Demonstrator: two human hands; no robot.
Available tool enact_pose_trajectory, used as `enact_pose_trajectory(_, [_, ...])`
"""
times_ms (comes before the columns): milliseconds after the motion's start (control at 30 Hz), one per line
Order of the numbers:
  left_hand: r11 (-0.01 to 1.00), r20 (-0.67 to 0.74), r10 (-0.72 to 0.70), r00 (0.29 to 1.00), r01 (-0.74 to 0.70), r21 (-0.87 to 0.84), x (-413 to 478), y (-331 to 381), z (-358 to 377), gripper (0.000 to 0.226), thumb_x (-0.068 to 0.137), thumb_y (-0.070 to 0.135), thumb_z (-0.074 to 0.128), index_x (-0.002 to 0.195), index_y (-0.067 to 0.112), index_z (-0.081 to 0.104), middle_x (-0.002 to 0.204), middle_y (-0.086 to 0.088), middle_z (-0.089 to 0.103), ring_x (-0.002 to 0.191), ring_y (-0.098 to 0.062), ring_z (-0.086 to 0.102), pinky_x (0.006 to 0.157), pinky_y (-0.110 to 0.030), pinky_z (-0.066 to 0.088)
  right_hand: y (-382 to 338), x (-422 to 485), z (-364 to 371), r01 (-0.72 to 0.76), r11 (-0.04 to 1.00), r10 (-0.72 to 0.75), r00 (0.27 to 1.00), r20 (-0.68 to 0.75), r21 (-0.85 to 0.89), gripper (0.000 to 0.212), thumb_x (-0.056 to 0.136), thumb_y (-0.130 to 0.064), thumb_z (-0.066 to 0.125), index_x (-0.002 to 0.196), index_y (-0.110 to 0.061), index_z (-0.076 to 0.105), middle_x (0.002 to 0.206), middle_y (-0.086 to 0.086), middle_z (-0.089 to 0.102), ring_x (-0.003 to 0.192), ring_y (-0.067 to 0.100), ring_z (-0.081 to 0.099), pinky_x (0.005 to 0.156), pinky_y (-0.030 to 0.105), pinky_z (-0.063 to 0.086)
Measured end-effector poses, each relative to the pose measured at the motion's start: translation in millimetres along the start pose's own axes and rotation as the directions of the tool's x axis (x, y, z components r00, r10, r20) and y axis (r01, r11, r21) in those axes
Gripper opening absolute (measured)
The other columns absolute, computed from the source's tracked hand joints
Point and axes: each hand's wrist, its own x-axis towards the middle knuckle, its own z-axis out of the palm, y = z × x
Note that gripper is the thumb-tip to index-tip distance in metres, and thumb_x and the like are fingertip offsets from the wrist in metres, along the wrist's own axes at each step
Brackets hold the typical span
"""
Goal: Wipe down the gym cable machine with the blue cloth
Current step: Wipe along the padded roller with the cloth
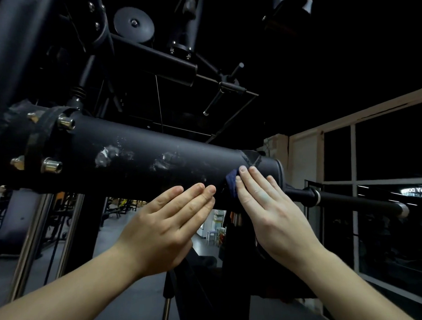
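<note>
Though dim, shows the cable machine's thick black tube (137, 148) slanting down toward its right end, scuffed pale in two patches along its face. Beyond the tube's right end cap, carries on as a thinner bar (350, 200). Below the tube, near its right end, finds the left hand (169, 223) flat, fingers straight and together, tips at the tube's lower edge, holding nothing. Nearer the tube's end cap, sets the right hand (266, 205) flat too, straight fingers pressing the blue cloth (232, 183) against the tube. At the tube's left end, shows chrome bolts (65, 123) on a collar.
</note>
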Motion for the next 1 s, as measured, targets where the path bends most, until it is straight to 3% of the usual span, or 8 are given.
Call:
enact_pose_trajectory(100, [1.0,0.003,-0.012,1.0,0.012,0.009,-0.2,1.1,2.0,0.071,0.089,0.027,0.058,0.156,0.007,0.045,0.168,-0.012,0.034,0.156,-0.026,0.03,0.127,-0.045,0.024,-1.0,17.4,-5.9,-0.065,0.998,0.065,0.998,-0.011,0.024,0.057,0.102,-0.01,0.038,0.158,-0.004,0.031,0.167,0.014,0.024,0.157,0.028,0.016,0.123,0.053,0.027])
enact_pose_trajectory(233, [1.0,-0.013,-0.029,0.999,0.029,0.0,-0.1,3.5,0.8,0.068,0.091,0.026,0.053,0.156,0.006,0.045,0.168,-0.012,0.033,0.156,-0.027,0.03,0.126,-0.046,0.025,-16.9,1.0,2.4,-0.105,0.991,0.108,0.994,-0.029,0.083,0.059,0.107,-0.034,0.045,0.158,-0.005,0.033,0.169,0.012,0.02,0.158,0.027,0.014,0.125,0.051,0.024])
enact_pose_trajectory(333, [1.0,-0.015,-0.026,1.0,0.026,-0.007,1.3,2.3,-1.1,0.066,0.091,0.025,0.052,0.155,0.007,0.047,0.167,-0.011,0.034,0.156,-0.026,0.031,0.127,-0.044,0.025,-22.1,-15.9,13.1,-0.085,0.994,0.089,0.994,-0.057,0.075,0.055,0.107,-0.028,0.051,0.156,-0.008,0.037,0.168,0.012,0.024,0.157,0.029,0.018,0.121,0.055,0.031])
enact_pose_trajectory(467, [1.0,-0.007,-0.014,1.0,0.014,0.001,0.5,0.0,-0.8,0.068,0.091,0.026,0.055,0.156,0.007,0.046,0.167,-0.011,0.034,0.155,-0.026,0.031,0.126,-0.045,0.027,-12.5,-5.8,11.5,-0.052,0.997,0.056,0.996,-0.063,0.053,0.057,0.106,-0.028,0.05,0.156,-0.007,0.034,0.167,0.013,0.024,0.157,0.029,0.018,0.122,0.054,0.029])
enact_pose_trajectory(633, [1.0,-0.015,-0.028,0.999,0.028,0.0,0.3,3.0,1.7,0.068,0.091,0.025,0.053,0.156,0.007,0.046,0.167,-0.012,0.034,0.155,-0.026,0.032,0.125,-0.045,0.027,-3.5,14.8,6.6,-0.111,0.989,0.116,0.992,-0.054,0.097,0.058,0.107,-0.031,0.041,0.158,-0.004,0.032,0.168,0.013,0.022,0.157,0.028,0.015,0.124,0.052,0.025])
enact_pose_trajectory(833, [1.0,-0.003,-0.031,1.0,0.031,-0.001,0.9,3.3,-1.3,0.067,0.092,0.025,0.051,0.156,0.007,0.046,0.168,-0.011,0.033,0.156,-0.025,0.031,0.126,-0.045,0.026,-9.4,-15.5,18.3,-0.021,0.992,0.033,0.995,-0.098,0.121,0.048,0.109,-0.027,0.044,0.153,-0.007,0.042,0.165,0.014,0.03,0.156,0.032,0.02,0.12,0.057,0.031])
enact_pose_trajectory(1000, [1.0,-0.006,-0.023,1.0,0.023,0.005,1.0,1.7,-2.3,0.066,0.091,0.025,0.053,0.155,0.008,0.048,0.167,-0.011,0.035,0.155,-0.025,0.032,0.126,-0.044,0.026,-8.7,5.6,9.3,-0.017,0.998,0.023,0.996,-0.086,0.067,0.052,0.108,-0.026,0.041,0.155,-0.005,0.039,0.166,0.014,0.028,0.156,0.032,0.021,0.12,0.057,0.032])
